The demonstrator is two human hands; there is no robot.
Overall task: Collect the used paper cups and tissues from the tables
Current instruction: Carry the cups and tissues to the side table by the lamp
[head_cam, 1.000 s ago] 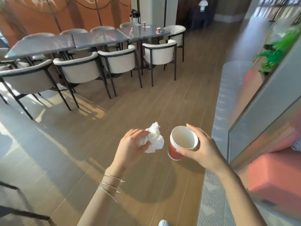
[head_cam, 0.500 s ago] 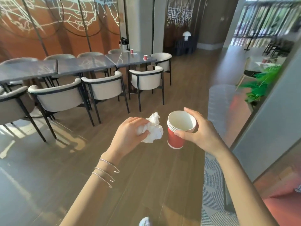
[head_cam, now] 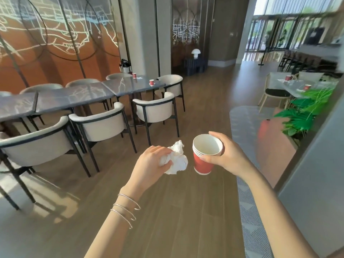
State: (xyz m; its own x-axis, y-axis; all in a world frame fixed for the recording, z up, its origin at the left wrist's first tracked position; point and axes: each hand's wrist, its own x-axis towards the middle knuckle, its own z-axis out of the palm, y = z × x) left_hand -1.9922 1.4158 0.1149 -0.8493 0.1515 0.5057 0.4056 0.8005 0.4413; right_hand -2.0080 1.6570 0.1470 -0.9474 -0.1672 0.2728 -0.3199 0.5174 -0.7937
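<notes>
Red paper cup stack [head_cam: 203, 164] upright in R hand [head_cam: 230, 157], fingers [head_cam: 216, 135] grasping it near rim. L hand [head_cam: 149, 164] clenched on crumpled white tissue [head_cam: 176, 161], just beside stack, over wood floor [head_cam: 176, 211]. 2 more cups [head_cam: 151, 82] on far counter [head_cam: 122, 87].

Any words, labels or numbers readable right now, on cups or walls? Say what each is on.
No readable text.
Stacked red cups in the right hand: no print visible.
Dark wall panel: white marks, character-like, illegible.
Red cup on the far table: too small.
</notes>
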